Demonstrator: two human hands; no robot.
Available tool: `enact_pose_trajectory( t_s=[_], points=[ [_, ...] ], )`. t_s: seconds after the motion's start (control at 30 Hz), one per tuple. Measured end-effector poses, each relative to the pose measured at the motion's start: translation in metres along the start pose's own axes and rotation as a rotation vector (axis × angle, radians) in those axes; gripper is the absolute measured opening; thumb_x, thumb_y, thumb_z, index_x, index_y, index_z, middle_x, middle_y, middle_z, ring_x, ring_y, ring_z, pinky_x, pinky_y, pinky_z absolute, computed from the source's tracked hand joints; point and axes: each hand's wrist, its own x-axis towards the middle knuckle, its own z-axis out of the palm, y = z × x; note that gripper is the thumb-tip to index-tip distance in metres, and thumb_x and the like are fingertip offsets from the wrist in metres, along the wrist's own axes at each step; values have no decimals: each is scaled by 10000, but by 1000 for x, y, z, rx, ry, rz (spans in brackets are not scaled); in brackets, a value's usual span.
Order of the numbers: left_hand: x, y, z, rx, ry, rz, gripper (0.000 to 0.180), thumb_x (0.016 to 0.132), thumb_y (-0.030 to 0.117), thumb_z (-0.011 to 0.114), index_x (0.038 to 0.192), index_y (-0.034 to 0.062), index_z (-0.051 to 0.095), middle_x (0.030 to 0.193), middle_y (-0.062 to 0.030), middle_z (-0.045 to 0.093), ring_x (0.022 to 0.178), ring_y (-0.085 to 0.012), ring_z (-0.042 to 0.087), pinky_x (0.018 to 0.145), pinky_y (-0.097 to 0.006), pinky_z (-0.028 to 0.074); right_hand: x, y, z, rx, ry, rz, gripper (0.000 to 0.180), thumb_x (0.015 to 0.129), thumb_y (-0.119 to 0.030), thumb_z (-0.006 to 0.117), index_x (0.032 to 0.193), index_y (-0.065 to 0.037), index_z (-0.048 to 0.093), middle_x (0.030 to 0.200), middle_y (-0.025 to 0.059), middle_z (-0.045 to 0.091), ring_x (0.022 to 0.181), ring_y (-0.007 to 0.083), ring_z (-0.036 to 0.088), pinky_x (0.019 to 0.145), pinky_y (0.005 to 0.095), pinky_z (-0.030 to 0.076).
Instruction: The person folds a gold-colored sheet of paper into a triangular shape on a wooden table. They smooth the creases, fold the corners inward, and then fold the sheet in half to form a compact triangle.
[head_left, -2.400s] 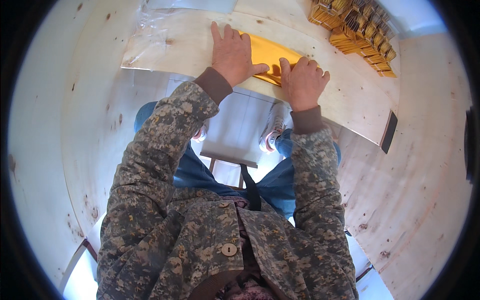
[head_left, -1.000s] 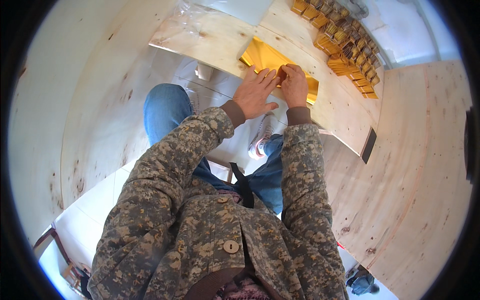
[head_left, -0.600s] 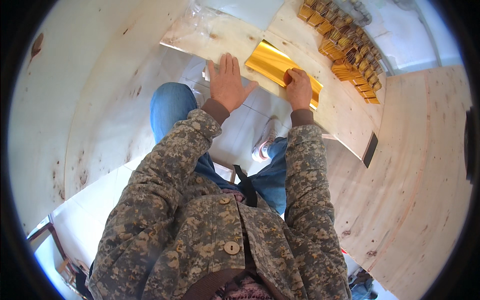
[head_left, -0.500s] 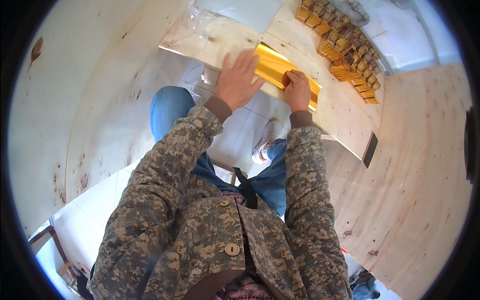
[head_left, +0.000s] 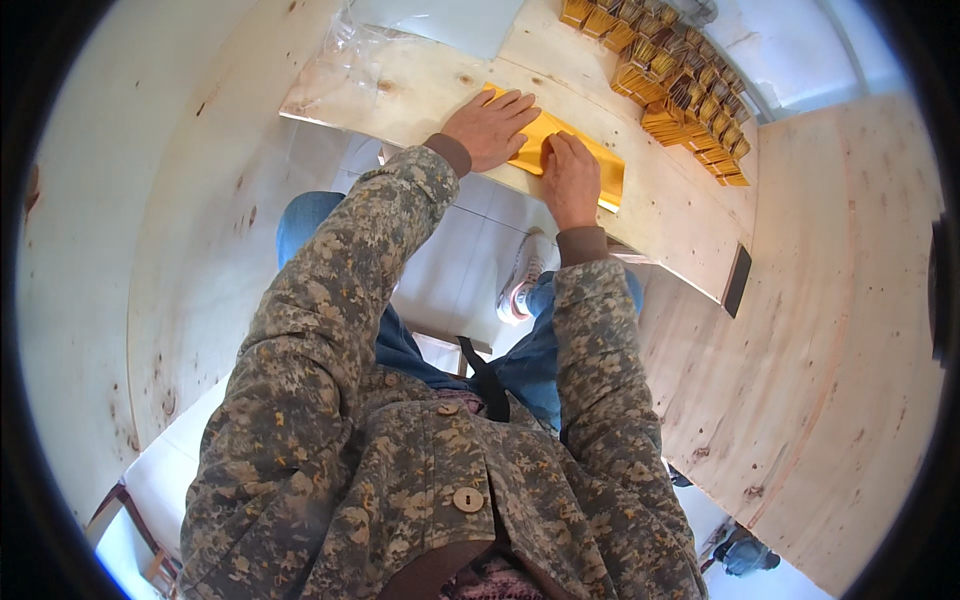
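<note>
A shiny gold foil sheet [head_left: 600, 172] lies on the wooden board in front of me, its long side running along the board's near edge. My left hand [head_left: 490, 128] rests flat across its left part, with fingers stretched out and pointing right. Just to the right, my right hand [head_left: 573, 185] has its fingers curled and pressed together at the middle of the sheet, closed on it. The fingertips partly hide what they grip. Both hands are close together, with a strip of gold showing between them.
Several rows of bundled gold folded paper pieces [head_left: 690, 95] stand at the far right of the board [head_left: 680, 245]. Clear plastic film [head_left: 350, 50] and a pale sheet [head_left: 440, 22] lie at the far left. Tall plywood panels rise on the left [head_left: 200, 200] and right [head_left: 800, 300].
My left hand has come down from a blurred, raised position onto the foil's left part. The foil, curled at its edges before, looks flatter. My right hand stays at the sheet with fingers closed.
</note>
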Motion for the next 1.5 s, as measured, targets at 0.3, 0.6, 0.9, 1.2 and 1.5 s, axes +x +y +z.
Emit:
enact_pose_trajectory(
  t_s=[0.3, 0.6, 0.9, 1.2, 1.5],
  points=[
    [3, -9, 5, 43, -25, 48, 560, 999, 334, 482, 1508, 108, 417, 1615, -58, 351, 1481, -226, 309, 1198, -412, 253, -26, -77, 52, 116, 234, -16, 749, 1021, -470, 478, 1484, 104, 345, 1532, 319, 355, 1456, 465, 290, 1196, 551, 200],
    [2, -11, 4, 8, 20, 56, 539, 1003, 317, 477, 1500, 112, 432, 1609, -56, 365, 1478, -219, 317, 1190, -412, 264, -26, -88, 66, 204, 288, 77, 820, 1015, -511, 471, 1496, 127, 290, 1565, 341, 284, 1469, 469, 261, 1200, 542, 195],
    [0, -4, 2, 14, 32, 14, 493, 1027, 293, 412, 1481, 105, 455, 1586, -58, 400, 1459, -211, 341, 1190, -409, 265, -75, -36, 39, -251, 221, 240, 840, 1004, -555, 459, 1493, 117, 337, 1577, 297, 318, 1489, 407, 274, 1214, 512, 190],
    [1, -2, -1, -3, 20, 10, 498, 1022, 276, 418, 1479, 80, 448, 1584, -90, 396, 1461, -229, 345, 1183, -412, 270, -95, -3, 3, -359, 209, 464, 779, 1013, -500, 473, 1514, 80, 329, 1613, 267, 266, 1520, 383, 216, 1224, 527, 164],
    [2, -2, -7, -8, -9, 2, 511, 1015, 283, 428, 1485, 83, 447, 1597, -88, 380, 1472, -234, 334, 1196, -421, 251, -64, -60, 33, -201, 18, -36, 736, 960, -404, 592, 1510, 33, 372, 1588, 232, 332, 1490, 379, 279, 1207, 551, 199]
  ],
)
